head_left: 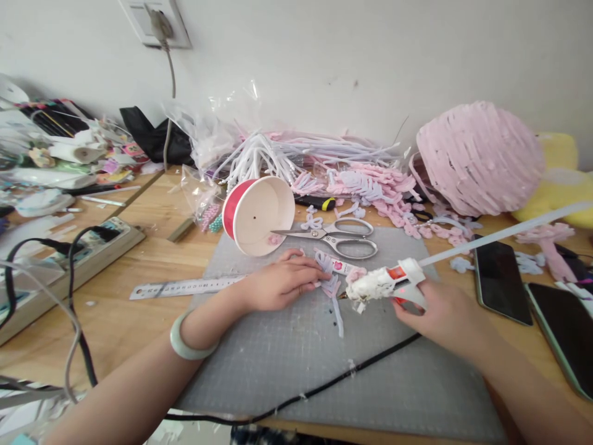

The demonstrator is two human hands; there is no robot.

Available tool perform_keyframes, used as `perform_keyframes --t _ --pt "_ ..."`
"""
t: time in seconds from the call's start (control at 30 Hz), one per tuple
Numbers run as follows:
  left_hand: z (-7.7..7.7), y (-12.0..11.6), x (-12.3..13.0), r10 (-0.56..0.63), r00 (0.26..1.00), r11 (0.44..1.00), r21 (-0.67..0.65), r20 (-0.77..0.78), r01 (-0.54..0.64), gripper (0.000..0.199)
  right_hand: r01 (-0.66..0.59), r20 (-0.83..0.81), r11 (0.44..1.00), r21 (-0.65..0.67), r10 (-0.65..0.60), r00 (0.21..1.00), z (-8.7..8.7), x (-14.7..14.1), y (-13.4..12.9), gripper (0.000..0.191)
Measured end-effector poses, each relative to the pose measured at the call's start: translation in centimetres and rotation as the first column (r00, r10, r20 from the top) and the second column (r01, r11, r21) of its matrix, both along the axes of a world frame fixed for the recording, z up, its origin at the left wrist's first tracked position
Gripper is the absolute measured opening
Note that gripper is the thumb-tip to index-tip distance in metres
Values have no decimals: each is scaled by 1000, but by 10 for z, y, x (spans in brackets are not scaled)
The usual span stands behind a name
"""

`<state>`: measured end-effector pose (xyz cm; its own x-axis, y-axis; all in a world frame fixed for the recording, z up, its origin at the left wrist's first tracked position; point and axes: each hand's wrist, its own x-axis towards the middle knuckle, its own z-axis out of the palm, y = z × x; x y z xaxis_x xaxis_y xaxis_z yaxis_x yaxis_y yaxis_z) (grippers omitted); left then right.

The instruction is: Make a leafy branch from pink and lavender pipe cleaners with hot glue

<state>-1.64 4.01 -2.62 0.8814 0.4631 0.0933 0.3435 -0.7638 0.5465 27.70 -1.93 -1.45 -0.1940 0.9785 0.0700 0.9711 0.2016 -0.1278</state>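
My left hand (287, 279) lies low over the grey cutting mat (259, 364), its fingers closed on a lilac and pink fuzzy piece (328, 278). A strand of that piece trails down onto the mat. In my right hand (424, 309) is a white glue gun (389, 281), its nozzle pointing left, close to the fuzzy piece. A long translucent glue stick (500, 235) sticks out of the gun's back. Open scissors (343, 237) lie just behind my left hand. A steel ruler (185, 287) runs partly under my left forearm.
A red and white paper bowl (264, 216) lies tipped at the mat's back. Pipe cleaners (264, 157) and a pink wrapped ball (479, 157) stand along the wall. Two phones (503, 278) lie at right, a power strip (74, 272) at left. A black cord (333, 378) crosses the mat.
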Motion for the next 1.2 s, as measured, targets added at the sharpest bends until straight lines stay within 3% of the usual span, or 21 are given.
perform_keyframes --t 0.3,0.63,0.77,0.9,0.97,1.03,1.13,1.2 --pt "0 -1 0 13 1000 1000 6 9 -13 33 -187 127 973 137 170 977 -10 0 0 15" --pt "2 0 1 14 1000 1000 4 7 -14 32 -241 203 950 197 200 958 -13 2 0 20" --pt "1 0 0 11 1000 1000 1 1 -11 32 -145 134 986 83 133 982 -5 1 -1 15" --pt "0 -1 0 6 1000 1000 13 -2 -6 31 34 -77 982 -185 -49 996 3 4 5 27" --pt "0 -1 0 6 1000 1000 27 -4 -6 31 108 -230 951 -289 -179 957 3 8 10 33" --pt "-1 -1 1 6 1000 999 34 -8 -6 31 146 -387 903 -403 -313 867 1 11 15 39" --pt "-1 0 2 4 1000 999 42 -1 -4 30 72 -582 821 -566 -460 670 -1 13 22 42" --pt "-1 -1 2 5 1000 999 54 0 -5 29 28 -684 812 -583 -509 522 -2 13 25 42"
